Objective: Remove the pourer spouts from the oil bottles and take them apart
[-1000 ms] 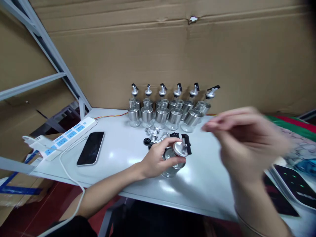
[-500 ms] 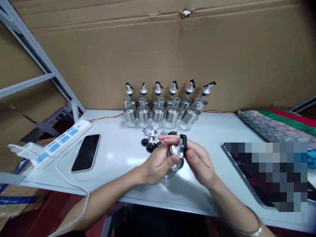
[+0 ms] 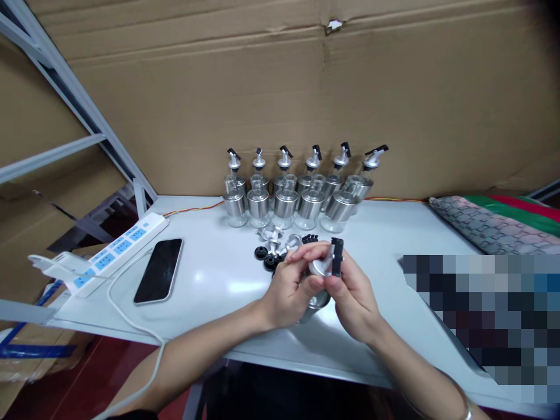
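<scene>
Near the table's front, a silver pourer spout (image 3: 322,265) with a black flip lever sits between my two hands, above a glass bottle with a steel sleeve (image 3: 315,306). My left hand (image 3: 291,291) is closed around the spout's left side, its thumb pressed against the base. From the right, my right hand (image 3: 356,297) grips the spout, thumb under the lever. My fingers cover the bottle's neck, so I cannot tell how the spout sits on it. Just behind my hands lie loose silver spout parts (image 3: 272,240) and black round stoppers (image 3: 261,252).
Along the cardboard wall stand a back row of bottles with spouts (image 3: 312,166) and a front row of bottles without spouts (image 3: 285,207). A phone (image 3: 158,271) and a power strip (image 3: 120,254) with a white cable are at left. A blurred-out flat object (image 3: 481,321) lies at right.
My right hand has shifted in, its thumb now close to the left thumb at the spout's base. The lever stands a little further right. The whole view has shifted slightly.
</scene>
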The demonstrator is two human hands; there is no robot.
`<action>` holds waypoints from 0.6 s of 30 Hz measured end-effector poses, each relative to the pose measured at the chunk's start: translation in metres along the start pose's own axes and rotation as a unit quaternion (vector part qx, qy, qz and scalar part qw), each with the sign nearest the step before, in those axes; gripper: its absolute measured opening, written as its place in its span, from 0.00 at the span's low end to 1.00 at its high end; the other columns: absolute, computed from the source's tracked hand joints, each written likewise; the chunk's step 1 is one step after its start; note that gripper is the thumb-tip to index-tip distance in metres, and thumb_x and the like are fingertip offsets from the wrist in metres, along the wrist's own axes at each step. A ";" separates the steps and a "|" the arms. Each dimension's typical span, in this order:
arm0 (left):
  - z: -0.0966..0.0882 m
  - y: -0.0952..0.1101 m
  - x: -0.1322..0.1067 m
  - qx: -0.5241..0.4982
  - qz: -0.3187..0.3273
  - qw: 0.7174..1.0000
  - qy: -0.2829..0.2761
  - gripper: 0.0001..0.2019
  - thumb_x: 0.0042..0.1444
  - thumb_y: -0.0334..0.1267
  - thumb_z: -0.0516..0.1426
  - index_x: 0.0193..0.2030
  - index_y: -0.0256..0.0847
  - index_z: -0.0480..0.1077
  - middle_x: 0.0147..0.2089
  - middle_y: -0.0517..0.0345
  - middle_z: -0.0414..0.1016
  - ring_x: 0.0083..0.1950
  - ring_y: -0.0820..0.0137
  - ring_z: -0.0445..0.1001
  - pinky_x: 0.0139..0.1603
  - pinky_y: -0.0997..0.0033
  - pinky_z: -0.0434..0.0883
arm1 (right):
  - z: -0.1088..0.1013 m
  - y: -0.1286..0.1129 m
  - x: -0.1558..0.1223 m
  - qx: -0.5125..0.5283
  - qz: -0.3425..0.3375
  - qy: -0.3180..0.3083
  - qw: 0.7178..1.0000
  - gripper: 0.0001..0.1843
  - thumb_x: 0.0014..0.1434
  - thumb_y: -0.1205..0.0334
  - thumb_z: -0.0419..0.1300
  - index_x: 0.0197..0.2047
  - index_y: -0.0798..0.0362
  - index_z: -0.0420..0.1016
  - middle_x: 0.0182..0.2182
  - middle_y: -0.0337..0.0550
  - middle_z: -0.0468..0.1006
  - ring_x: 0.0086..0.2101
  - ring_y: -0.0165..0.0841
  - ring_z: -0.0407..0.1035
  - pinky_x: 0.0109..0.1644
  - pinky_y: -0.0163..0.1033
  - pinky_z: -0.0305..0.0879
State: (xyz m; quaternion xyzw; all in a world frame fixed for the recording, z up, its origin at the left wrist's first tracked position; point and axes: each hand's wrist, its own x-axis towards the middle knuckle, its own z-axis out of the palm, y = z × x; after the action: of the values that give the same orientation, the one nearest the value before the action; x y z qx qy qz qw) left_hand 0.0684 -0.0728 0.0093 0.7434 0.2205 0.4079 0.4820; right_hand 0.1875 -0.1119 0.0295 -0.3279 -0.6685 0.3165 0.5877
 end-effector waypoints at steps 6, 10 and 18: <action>0.003 -0.002 -0.001 -0.019 -0.016 1.000 0.008 0.39 0.53 0.70 0.41 0.50 0.37 0.70 0.43 0.47 0.73 0.49 0.57 0.69 0.51 0.58 0.67 | 0.003 -0.001 0.007 0.082 0.081 0.042 0.992 0.19 0.62 0.43 0.50 0.40 0.49 0.69 0.38 0.46 0.75 0.44 0.41 0.71 0.42 0.43 0.72; 0.003 -0.004 -0.001 -0.063 -0.035 0.997 -0.021 0.38 0.52 0.70 0.43 0.49 0.37 0.69 0.35 0.49 0.74 0.45 0.60 0.72 0.47 0.60 0.69 | -0.008 -0.007 0.022 0.175 0.175 0.124 0.961 0.24 0.64 0.40 0.41 0.34 0.48 0.67 0.25 0.42 0.72 0.32 0.38 0.74 0.33 0.43 0.74; 0.004 -0.012 -0.008 -0.070 0.014 0.997 0.038 0.20 0.64 0.50 0.47 0.55 0.39 0.61 0.52 0.46 0.70 0.55 0.64 0.69 0.57 0.61 0.65 | -0.020 -0.035 0.001 -0.285 -0.102 0.051 0.952 0.10 0.53 0.64 0.65 0.33 0.49 0.66 0.32 0.42 0.75 0.36 0.36 0.72 0.40 0.41 0.70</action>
State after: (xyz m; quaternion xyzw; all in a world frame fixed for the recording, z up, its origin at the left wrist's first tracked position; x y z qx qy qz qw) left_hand 0.0684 -0.0755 -0.0052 0.6947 0.1991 0.4572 0.5184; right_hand 0.2045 -0.1305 0.0607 -0.4275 -0.7298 0.0343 0.5324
